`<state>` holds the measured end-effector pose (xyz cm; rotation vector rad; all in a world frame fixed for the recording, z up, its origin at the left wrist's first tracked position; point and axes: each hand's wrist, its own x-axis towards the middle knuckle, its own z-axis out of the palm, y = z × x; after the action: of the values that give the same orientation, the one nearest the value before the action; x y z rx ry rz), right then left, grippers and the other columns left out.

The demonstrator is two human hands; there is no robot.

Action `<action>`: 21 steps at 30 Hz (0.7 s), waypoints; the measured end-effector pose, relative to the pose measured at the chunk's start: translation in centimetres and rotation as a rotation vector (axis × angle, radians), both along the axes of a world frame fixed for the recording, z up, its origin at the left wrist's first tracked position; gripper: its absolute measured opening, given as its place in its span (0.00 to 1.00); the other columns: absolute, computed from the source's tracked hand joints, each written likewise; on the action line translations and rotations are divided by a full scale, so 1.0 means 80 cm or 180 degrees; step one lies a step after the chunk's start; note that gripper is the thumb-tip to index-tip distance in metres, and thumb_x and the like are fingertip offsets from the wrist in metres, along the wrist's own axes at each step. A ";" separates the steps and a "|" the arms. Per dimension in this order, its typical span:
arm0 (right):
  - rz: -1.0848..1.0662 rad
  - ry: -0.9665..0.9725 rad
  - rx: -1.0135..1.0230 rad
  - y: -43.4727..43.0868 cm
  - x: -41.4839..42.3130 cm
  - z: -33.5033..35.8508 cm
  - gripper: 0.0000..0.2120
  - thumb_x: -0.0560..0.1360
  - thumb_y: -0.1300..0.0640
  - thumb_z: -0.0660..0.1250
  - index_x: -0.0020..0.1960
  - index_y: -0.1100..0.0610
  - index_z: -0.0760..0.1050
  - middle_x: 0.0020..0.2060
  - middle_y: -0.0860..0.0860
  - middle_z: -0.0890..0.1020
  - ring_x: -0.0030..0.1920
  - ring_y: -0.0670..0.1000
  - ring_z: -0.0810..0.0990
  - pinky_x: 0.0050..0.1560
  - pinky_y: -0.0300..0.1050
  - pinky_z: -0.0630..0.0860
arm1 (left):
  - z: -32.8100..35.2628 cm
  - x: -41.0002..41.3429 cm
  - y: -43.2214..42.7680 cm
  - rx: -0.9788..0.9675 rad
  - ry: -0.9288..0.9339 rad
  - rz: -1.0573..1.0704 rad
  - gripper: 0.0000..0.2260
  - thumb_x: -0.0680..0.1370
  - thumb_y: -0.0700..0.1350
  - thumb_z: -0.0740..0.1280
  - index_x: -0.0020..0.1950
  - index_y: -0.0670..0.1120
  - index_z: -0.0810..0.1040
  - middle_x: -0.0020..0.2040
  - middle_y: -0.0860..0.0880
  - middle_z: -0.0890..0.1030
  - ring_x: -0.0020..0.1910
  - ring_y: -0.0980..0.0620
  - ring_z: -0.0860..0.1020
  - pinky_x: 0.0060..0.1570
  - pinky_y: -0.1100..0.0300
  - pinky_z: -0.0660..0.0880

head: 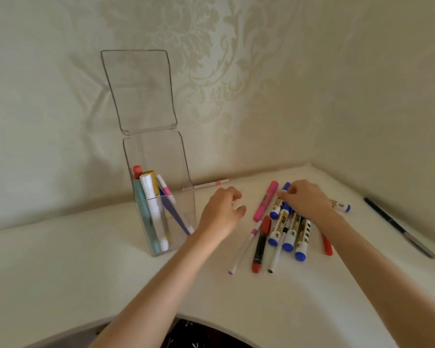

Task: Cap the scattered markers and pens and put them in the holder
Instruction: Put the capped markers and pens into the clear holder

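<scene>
A clear plastic holder [186, 212] with its hinged lid up stands left of centre and contains several markers and pens. Right of it lies a heap of blue-capped white markers [290, 234], a pink highlighter [265, 200], a red-and-black marker [261, 244], a thin white pen with pink bands [245, 247] and a red pen [327, 244]. My right hand [307, 199] rests on top of the heap, fingers pinched at a blue marker [285, 187]. My left hand [224, 209] hovers between holder and heap, fingers loosely curled, with nothing visible in it.
A black pen [397, 228] lies apart near the right wall. A thin white pen with a pink band [211, 184] lies by the back wall behind the holder. The white table [86, 259] curves around me, with walls close behind and to the right.
</scene>
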<state>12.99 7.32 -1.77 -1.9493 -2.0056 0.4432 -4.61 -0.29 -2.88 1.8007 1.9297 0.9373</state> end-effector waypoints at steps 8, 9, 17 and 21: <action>-0.0294 -0.0622 -0.0051 0.011 -0.020 -0.023 0.29 0.73 0.38 0.61 0.62 0.61 0.67 0.58 0.59 0.73 0.59 0.60 0.71 0.56 0.52 0.73 | -0.021 0.004 0.060 -0.1016 0.1226 0.0486 0.15 0.80 0.47 0.59 0.63 0.42 0.67 0.63 0.42 0.70 0.60 0.43 0.71 0.48 0.56 0.69; -0.0207 -0.0644 -0.0033 0.010 -0.020 -0.022 0.28 0.74 0.40 0.61 0.63 0.61 0.66 0.59 0.60 0.73 0.60 0.60 0.70 0.58 0.52 0.72 | -0.019 0.007 0.064 -0.0984 0.1160 0.0451 0.14 0.80 0.44 0.57 0.64 0.41 0.66 0.63 0.41 0.70 0.60 0.43 0.71 0.50 0.55 0.69; -0.0173 -0.0608 -0.0133 0.009 -0.019 -0.023 0.30 0.72 0.36 0.61 0.61 0.59 0.65 0.56 0.58 0.77 0.60 0.59 0.71 0.56 0.52 0.73 | -0.016 0.054 0.093 -0.0956 -0.0158 0.0112 0.16 0.77 0.50 0.63 0.57 0.39 0.69 0.51 0.43 0.78 0.47 0.45 0.78 0.42 0.57 0.73; -0.0305 -0.0313 -0.0328 0.017 -0.022 -0.025 0.25 0.71 0.44 0.64 0.59 0.59 0.63 0.50 0.57 0.78 0.54 0.57 0.75 0.53 0.52 0.75 | -0.019 0.062 0.099 -0.1071 0.0167 0.0191 0.08 0.75 0.46 0.65 0.46 0.43 0.70 0.43 0.46 0.75 0.41 0.48 0.76 0.40 0.57 0.74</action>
<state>11.23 8.64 -3.79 -2.1583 -1.9730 0.4434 0.32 7.63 -4.42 1.5940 2.0398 0.5451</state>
